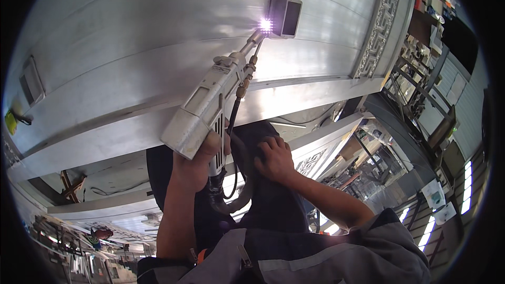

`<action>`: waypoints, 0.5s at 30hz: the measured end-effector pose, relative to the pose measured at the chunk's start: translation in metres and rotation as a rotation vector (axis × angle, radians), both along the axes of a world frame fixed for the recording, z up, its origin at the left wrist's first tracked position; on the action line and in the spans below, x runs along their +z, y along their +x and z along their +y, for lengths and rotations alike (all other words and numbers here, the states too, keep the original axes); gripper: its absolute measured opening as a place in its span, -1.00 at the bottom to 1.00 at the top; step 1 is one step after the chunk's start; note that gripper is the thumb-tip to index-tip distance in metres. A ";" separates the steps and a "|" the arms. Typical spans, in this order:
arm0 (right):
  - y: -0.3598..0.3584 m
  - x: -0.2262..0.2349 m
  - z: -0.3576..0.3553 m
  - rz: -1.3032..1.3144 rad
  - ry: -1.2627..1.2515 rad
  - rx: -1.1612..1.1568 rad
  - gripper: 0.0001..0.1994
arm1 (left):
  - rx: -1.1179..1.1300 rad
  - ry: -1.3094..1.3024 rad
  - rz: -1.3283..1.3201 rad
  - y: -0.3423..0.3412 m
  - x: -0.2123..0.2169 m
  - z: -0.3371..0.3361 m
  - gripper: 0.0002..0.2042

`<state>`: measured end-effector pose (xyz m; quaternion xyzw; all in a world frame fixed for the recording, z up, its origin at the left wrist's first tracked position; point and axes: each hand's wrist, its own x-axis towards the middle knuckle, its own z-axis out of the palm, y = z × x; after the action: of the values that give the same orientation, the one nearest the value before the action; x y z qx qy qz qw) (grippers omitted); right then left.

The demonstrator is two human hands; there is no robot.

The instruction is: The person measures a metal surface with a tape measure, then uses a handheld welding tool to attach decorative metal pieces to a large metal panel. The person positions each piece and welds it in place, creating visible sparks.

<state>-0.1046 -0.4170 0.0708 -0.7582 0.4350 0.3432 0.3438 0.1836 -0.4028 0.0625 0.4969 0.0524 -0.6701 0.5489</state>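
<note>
My left hand [204,159] is wrapped round the handle of a pale grey handheld welding gun [202,102]. The gun points up and away, with a hose and cable trailing down from its grip. At its nozzle, a bright violet-white spark burns against the near left edge of a short rectangular metal tube [287,17]. That tube stands on a broad silvery metal panel [131,42]. Lower and to the right, my right hand [276,160] rests on my dark-trousered knee, fingers spread and holding nothing.
A patterned metal strip [380,23] borders the panel's right side. Another rectangular metal piece [32,81] sits on the panel at far left, near a yellow-green object [10,122]. The panel's raised near rail [100,139] crosses before my knees. Metal racks [421,87] stand at right.
</note>
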 end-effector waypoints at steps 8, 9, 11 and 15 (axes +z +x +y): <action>0.002 0.001 -0.002 0.000 0.006 -0.004 -0.56 | -0.033 0.056 0.011 -0.003 0.004 0.004 -0.33; 0.000 -0.001 -0.001 0.004 0.008 0.002 -0.56 | -0.047 0.063 0.019 -0.003 0.004 0.005 -0.33; -0.004 -0.002 0.002 0.021 -0.004 0.003 -0.55 | -0.062 0.077 0.047 -0.003 0.005 0.006 -0.34; -0.001 -0.002 0.000 0.017 -0.019 0.010 -0.56 | -0.118 0.137 0.054 0.000 0.015 0.007 -0.35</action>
<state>-0.1052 -0.4172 0.0684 -0.7605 0.4374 0.3474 0.3311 0.1836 -0.3958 0.0777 0.5174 0.0836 -0.7093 0.4714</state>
